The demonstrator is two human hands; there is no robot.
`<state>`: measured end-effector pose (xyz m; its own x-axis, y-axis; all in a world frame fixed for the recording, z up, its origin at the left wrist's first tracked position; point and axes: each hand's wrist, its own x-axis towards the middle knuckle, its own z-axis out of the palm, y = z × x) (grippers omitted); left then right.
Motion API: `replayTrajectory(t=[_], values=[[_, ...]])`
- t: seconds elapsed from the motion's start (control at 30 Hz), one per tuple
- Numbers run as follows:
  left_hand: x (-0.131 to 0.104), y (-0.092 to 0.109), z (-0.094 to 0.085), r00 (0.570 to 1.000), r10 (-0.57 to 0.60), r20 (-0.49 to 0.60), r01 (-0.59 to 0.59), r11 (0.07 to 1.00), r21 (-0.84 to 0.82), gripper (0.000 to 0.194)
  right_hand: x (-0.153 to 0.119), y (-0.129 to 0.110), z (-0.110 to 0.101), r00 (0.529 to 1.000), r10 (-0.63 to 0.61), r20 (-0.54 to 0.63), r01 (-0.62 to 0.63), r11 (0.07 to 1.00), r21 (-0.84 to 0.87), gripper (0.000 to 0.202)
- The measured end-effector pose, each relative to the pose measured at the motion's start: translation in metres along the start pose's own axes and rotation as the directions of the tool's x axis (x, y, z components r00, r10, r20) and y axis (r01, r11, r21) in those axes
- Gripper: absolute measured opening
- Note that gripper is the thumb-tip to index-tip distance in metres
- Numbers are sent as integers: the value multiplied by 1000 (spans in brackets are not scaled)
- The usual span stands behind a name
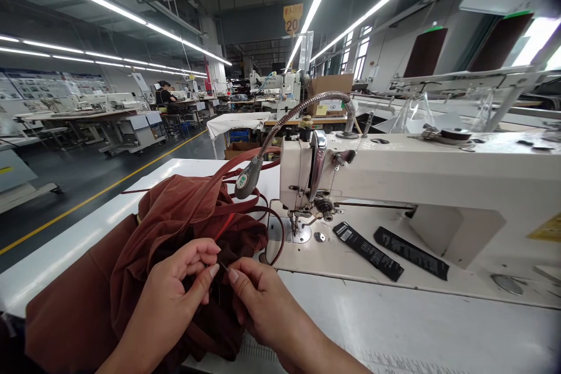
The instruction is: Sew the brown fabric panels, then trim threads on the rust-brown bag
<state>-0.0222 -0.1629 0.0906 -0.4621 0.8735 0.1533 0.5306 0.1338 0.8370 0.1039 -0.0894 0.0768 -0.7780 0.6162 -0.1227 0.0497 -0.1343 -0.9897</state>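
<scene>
A rust-brown garment (170, 204) with long straps lies bunched on the white table, left of the sewing machine's needle area (295, 228). Over its dark inner side, my left hand (184, 280) has its thumb and fingers drawn together in a pinch; what they hold is too small to name. Close on its right, my right hand (258, 292) pinches a thin, thread-like piece between thumb and forefinger. The fingertips of both hands are a short gap apart, in front of the machine.
The sewing machine (394, 169) fills the right side, with a flexible lamp (248, 178) over the garment. Two black labels (368, 251) (412, 252) lie on its bed. A ruler scale (258, 352) runs along the table's near edge. Far left, a person (164, 96) sits at a table.
</scene>
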Motion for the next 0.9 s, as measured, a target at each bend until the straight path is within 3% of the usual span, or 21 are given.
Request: replayTrajectory(t=[0.4,0.53,0.63,0.73,0.8,0.9], values=[[-1,-2,0,999,38,6,-38,997,63,24,2,-1,0,994,106,-4,-105,987,118,21],[-1,0,-1,1000,20,-10,-20,1000,14,23,-4,2,-5,991,93,91,-109,977,183,20],[1,1,-2,1000,4,-14,-5,999,-46,22,-9,1,-14,992,-64,106,46,985,164,23],[2,1,-2,1000,-2,3,2,998,-58,22,-6,-4,-21,948,-301,-105,300,954,-29,18],[2,0,-2,1000,4,6,-4,999,-43,23,2,-7,-21,928,-344,-145,329,937,-118,15],[1,-1,0,1000,20,18,-20,1000,-14,24,15,-6,-13,947,-303,-103,281,942,-183,5]])
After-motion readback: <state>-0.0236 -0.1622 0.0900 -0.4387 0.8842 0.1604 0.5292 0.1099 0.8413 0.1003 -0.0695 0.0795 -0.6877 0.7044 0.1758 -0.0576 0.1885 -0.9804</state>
